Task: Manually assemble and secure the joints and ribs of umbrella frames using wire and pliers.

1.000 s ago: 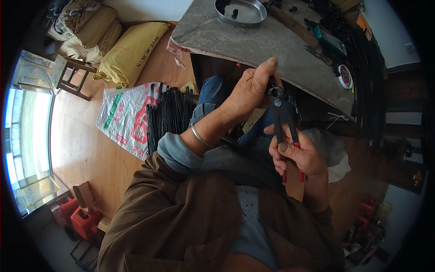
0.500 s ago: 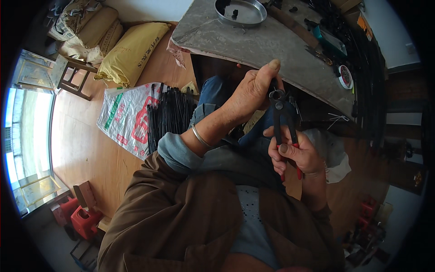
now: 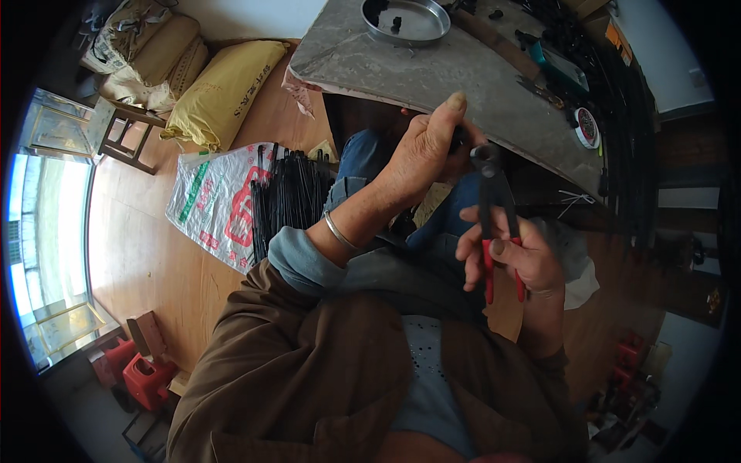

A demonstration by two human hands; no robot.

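My right hand [image 3: 521, 251] holds a pair of end-cutting pincers [image 3: 488, 181] with black arms and red grips. Their round jaws point up and away from me, close by the fingertips of my left hand [image 3: 432, 147]. That left hand is closed with its thumb raised, around something dark whose shape is mostly hidden by the fingers. Both hands are over my knees, just before the table's edge. To the left of my knee, a bundle of thin black rods [image 3: 289, 197] lies on a white printed plastic sack [image 3: 212, 201].
A grey table [image 3: 347, 54] bears a round metal pan [image 3: 432, 35] with black pieces, a teal tray [image 3: 562, 65], a small round dish [image 3: 588, 129] and black strips along the right. At left are a yellow sack [image 3: 224, 92], a wooden stool [image 3: 127, 135] and a red stool [image 3: 147, 378].
The pincers have moved slightly right, away from the left hand's fingers, and their handles are spread a little wider. My left hand has shifted slightly left.
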